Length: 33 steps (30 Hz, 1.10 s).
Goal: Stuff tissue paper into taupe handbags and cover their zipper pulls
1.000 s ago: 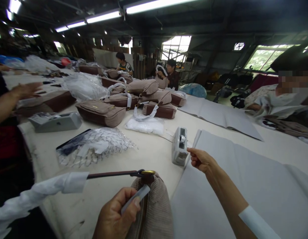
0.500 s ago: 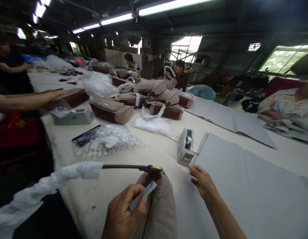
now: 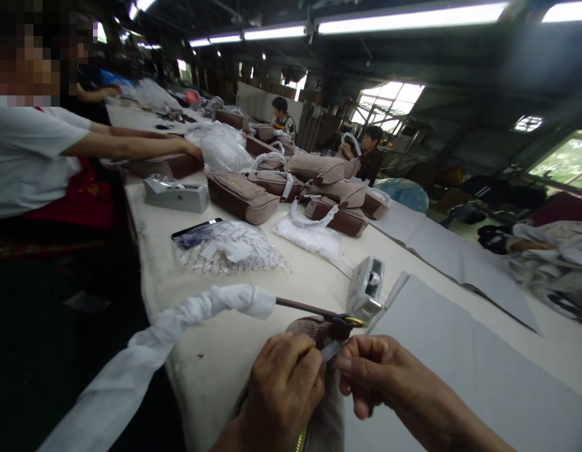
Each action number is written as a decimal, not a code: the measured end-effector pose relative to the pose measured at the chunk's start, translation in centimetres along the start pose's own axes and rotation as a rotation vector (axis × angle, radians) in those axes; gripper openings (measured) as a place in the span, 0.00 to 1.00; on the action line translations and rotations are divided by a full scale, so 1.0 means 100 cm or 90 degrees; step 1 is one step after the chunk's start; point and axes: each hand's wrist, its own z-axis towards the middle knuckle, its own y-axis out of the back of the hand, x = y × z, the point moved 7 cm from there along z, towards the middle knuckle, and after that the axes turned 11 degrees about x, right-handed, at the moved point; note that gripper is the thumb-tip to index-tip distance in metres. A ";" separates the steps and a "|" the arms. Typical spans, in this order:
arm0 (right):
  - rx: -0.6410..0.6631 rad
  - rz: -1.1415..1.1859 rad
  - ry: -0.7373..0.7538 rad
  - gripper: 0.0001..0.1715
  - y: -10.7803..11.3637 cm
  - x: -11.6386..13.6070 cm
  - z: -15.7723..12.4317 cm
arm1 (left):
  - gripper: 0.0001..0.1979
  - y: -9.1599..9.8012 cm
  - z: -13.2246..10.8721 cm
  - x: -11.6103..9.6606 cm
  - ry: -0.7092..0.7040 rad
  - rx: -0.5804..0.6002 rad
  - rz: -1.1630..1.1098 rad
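Observation:
A beige corduroy handbag (image 3: 331,414) with a gold zip lies in front of me. Its strap (image 3: 196,317), wrapped in white paper, runs off to the lower left from a gold ring (image 3: 355,322). My left hand (image 3: 285,383) is closed over the bag's top, at a small pale strip (image 3: 331,351) whose end shows beyond its fingers. Right beside that strip, my right hand (image 3: 380,370) has thumb and forefinger pinched; what is between them is too small to make out. A grey tape dispenser (image 3: 367,285) stands just beyond the right hand.
Large grey paper sheets (image 3: 441,333) cover the table's right side. Ahead lie a plastic bag of tags (image 3: 229,248), a white packet (image 3: 307,235), another tape dispenser (image 3: 175,196) and several piled handbags (image 3: 243,198). A co-worker's arms (image 3: 144,147) reach in from the left; other people sit farther off.
My right hand has left the tape dispenser and come to the bag's top, close to my left hand. My left hand has turned over, knuckles up. The view has swung left.

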 end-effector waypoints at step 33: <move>-0.144 0.011 0.030 0.20 0.006 -0.014 -0.002 | 0.07 -0.030 -0.017 0.015 0.100 0.109 -0.168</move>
